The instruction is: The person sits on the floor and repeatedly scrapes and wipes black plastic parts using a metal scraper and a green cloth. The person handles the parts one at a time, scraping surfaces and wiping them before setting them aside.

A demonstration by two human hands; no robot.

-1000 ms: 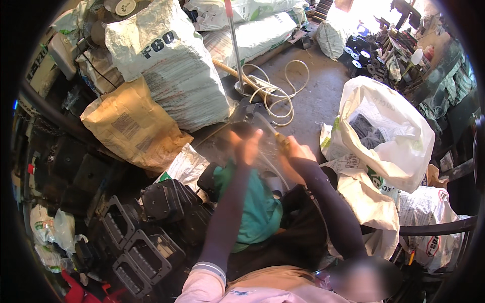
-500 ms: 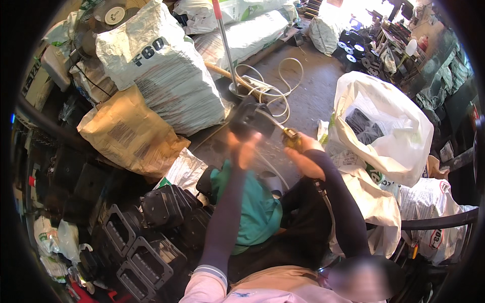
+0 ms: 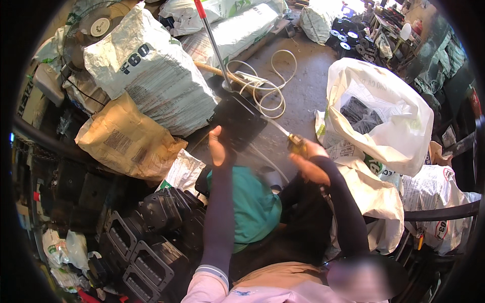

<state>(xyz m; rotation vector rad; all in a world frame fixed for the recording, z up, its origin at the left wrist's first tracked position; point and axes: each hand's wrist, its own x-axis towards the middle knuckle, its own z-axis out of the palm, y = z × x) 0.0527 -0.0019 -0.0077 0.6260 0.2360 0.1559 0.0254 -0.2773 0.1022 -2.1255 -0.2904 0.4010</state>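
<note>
My left hand [image 3: 218,146] is closed on the lower left edge of a black box-shaped plastic part [image 3: 238,121], its thumb pointing up. The part is tilted above the floor, with a broad dark face showing. In my right hand [image 3: 312,164] is a brass-coloured hand tool [image 3: 297,145]. A long pale tip reaches from the tool up to the right edge of the black part; whether it touches is hard to tell. Green cloth [image 3: 255,207] lies over my lap below the hands.
Black plastic housings [image 3: 151,262] are stacked at lower left. A large white sack [image 3: 156,81] and a brown paper bag [image 3: 129,141] stand at left. An open white sack [image 3: 399,131] holding dark pieces is at right. A pale hose [image 3: 283,88] coils on the floor behind a red-handled pole [image 3: 212,40].
The black part has turned in my left hand, showing a broader flat face. My left hand has shifted left, and the right hand with the tool slightly right and down.
</note>
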